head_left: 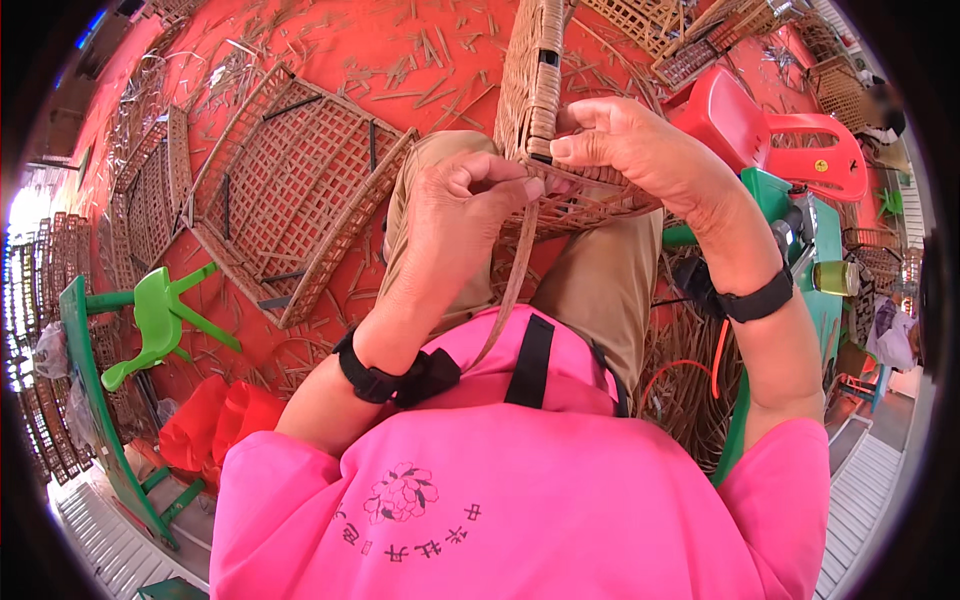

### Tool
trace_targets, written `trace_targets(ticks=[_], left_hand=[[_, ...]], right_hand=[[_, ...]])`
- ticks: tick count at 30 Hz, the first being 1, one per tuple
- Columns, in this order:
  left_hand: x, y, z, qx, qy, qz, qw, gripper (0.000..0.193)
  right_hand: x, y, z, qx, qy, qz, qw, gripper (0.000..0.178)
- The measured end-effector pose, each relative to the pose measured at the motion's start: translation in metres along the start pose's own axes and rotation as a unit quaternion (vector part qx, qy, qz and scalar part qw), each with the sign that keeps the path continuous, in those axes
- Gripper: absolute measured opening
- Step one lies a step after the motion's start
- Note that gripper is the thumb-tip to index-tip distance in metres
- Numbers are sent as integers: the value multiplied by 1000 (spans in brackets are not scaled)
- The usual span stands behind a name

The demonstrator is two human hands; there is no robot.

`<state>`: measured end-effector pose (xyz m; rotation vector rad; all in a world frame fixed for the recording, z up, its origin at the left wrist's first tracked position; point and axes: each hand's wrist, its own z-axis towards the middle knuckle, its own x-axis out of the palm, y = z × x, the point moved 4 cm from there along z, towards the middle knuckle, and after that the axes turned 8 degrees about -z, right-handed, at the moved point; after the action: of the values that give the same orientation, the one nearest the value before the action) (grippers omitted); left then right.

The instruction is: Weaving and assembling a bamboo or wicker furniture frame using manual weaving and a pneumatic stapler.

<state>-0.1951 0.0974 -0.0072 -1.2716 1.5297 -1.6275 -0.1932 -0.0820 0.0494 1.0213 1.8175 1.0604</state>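
A woven wicker basket (527,105) rests across my lap, its thick wrapped rim standing toward me. My left hand (465,205) pinches a flat brown weaving strip (522,250) between thumb and forefinger, close against the basket's lower corner. The strip's tail hangs down over my pink shirt. On the other side of that corner, my right hand (640,150) grips the basket's rim, thumb on the near face. Its lower fingers are partly hidden behind the weave.
Openwork woven panels (300,175) lie at the left on a red floor strewn with strip scraps. A green stool (160,320) stands near them. At the right are a red plastic chair (740,125), a green frame (825,250) and a bundle of loose strips (690,380).
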Motion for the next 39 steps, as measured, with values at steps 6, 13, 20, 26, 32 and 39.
trace_targets(ticks=[6,13,20,26,32,39], left_hand=[[6,10,-2,-124,-28,-180,976,13],[12,-4,-6,214,-71,185,957,11],[15,-9,-11,175,-102,159,966,10],[12,-11,-8,304,-112,244,914,6],[12,-11,-13,378,-123,318,861,13],[6,-3,-13,261,-103,261,924,13]], right_hand=[[-1,5,-5,23,30,-44,998,38],[-3,10,-4,40,38,-123,991,36],[4,5,-5,44,21,-26,998,27],[3,1,0,16,9,-17,1000,24],[3,2,1,44,-1,-1,999,21],[-1,2,5,37,-8,-20,999,22]])
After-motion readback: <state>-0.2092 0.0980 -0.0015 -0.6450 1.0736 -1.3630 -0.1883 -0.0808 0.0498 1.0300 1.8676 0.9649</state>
